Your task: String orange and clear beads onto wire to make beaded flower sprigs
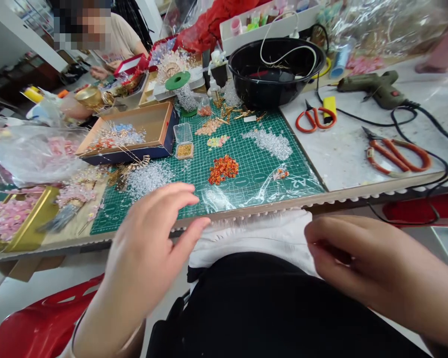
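My left hand [147, 243] hovers at the front edge of the green cutting mat [160, 204], its thumb and fingers apart with nothing visible between them. Closest to it is a heap of clear beads [149, 179]. Over my lap, at the right, my right hand [366, 253] is closed in a pinch; whatever its fingertips hold is too fine to name. On the mat lie a pile of orange beads [223, 169], a second clear bead heap [272, 143], small yellow-pink pieces [217, 142] and a tiny beaded cluster [281, 174].
A black bowl [272, 92] stands behind the mat. Scissors [315, 119], pliers [395, 154] and a corded glue gun [381, 89] lie on the right. An open box [160, 119] and a small hinged case [184, 150] sit left. Another person [123, 37] works across the table.
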{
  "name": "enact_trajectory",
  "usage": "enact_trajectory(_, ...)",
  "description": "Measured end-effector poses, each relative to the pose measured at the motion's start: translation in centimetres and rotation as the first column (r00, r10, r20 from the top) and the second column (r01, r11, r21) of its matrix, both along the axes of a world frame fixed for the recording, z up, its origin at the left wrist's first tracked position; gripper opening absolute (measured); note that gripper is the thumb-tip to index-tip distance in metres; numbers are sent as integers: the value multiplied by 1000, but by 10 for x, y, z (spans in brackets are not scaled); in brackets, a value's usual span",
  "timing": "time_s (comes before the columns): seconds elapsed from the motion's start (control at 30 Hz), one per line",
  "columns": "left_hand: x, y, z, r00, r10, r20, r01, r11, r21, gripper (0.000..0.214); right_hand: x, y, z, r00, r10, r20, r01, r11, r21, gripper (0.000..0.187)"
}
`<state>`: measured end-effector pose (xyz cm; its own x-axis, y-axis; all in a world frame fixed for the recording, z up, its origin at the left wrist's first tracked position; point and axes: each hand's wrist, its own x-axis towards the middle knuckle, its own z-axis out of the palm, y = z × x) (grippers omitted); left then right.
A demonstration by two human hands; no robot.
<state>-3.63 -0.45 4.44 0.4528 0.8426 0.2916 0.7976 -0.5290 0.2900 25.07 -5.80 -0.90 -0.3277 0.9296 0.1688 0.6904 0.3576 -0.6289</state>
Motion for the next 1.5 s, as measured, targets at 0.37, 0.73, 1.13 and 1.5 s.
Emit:
enact_trajectory(0.37, 61, -1, -21, 934, -195, 298, 343, 721, -602, 12, -19, 2, 8, 993, 105, 54, -109, 992, 68, 14)
enact_trajectory(0.73, 33, 2, -20, 927, -146, 345, 326, 766, -554, 18, 6, -5, 2, 998, 61, -12, -61, 998, 19, 11)
enact_trajectory(1.13, 24, 4, -24, 842, -538, -44, 540, 841, 34, 14, 26, -6, -24, 997, 71, -39, -79, 955, -285, 14)
enact_trajectory(1.5, 73, 13, -42, 802, -594, -66, 594, 804, -12, 19, -25, 9, -3, 949, -4, -314, -99, 945, -311, 31)
